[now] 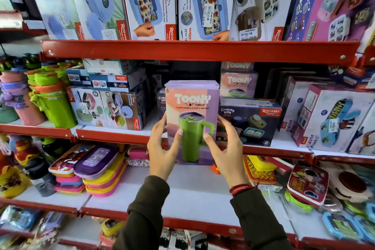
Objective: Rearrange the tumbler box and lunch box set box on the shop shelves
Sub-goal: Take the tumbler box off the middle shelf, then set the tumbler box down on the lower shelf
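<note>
A tall purple and pink Toony tumbler box (192, 107), printed with a green mug, stands upright in front of the middle shelf. My left hand (163, 150) grips its left side, thumb across the front. My right hand (225, 148) grips its right side, thumb on the front. Just right of it, the dark Crunchy Bite lunch box set box (250, 122) lies on the middle shelf (113, 135). Two more Toony tumbler boxes (238, 84) are stacked behind that box.
Green and pink bottles (50, 101) fill the middle shelf's left end, beside stacked lunch box cartons (109, 107). Kidzee Plus boxes (332, 119) stand at the right. Large lunch box cartons (205, 4) line the top shelf. Flat lunch boxes (97, 168) lie on the lower shelf.
</note>
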The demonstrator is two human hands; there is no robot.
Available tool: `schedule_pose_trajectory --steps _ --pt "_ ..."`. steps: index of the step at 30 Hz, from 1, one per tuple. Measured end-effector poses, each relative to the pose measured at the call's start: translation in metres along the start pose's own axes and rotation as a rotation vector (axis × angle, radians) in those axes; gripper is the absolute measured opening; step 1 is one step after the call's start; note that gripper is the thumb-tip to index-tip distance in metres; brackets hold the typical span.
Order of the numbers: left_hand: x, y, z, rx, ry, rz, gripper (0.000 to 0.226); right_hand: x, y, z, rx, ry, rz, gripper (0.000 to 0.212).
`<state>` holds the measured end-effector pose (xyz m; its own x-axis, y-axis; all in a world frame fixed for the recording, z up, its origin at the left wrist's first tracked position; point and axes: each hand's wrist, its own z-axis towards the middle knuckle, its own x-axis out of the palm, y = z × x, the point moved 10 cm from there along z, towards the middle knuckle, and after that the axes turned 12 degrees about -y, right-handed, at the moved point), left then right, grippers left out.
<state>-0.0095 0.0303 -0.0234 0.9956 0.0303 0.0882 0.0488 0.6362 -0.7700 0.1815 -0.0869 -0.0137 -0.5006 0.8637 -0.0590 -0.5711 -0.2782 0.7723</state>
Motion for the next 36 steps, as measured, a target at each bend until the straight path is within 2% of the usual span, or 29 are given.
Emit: schedule_pose_trajectory --steps 3,10,18,24,31,36 --pt "-0.006 0.004 -0.029 -0.005 -0.005 0.017 0.057 -0.019 -0.009 -0.023 -0.011 -0.021 -0.03 0.054" --pt "-0.012 0.061 -0.095 -0.103 0.087 0.133 0.061 -0.044 -0.073 -0.077 0.098 0.036 -0.133 0.052" --pt "0.013 0.147 -0.154 -0.329 0.304 0.232 0.067 -0.045 -0.165 -0.12 0.281 0.185 -0.323 0.049" --pt "0.04 0.202 -0.171 -0.489 0.362 0.331 0.06 -0.029 -0.221 -0.135 0.474 0.25 -0.377 0.046" --pt "0.043 0.233 -0.188 -0.595 0.335 0.403 0.052 -0.019 -0.244 -0.147 0.555 0.252 -0.364 0.044" --pt "0.045 0.232 -0.19 -0.575 0.357 0.417 0.057 -0.019 -0.243 -0.153 0.567 0.274 -0.354 0.051"
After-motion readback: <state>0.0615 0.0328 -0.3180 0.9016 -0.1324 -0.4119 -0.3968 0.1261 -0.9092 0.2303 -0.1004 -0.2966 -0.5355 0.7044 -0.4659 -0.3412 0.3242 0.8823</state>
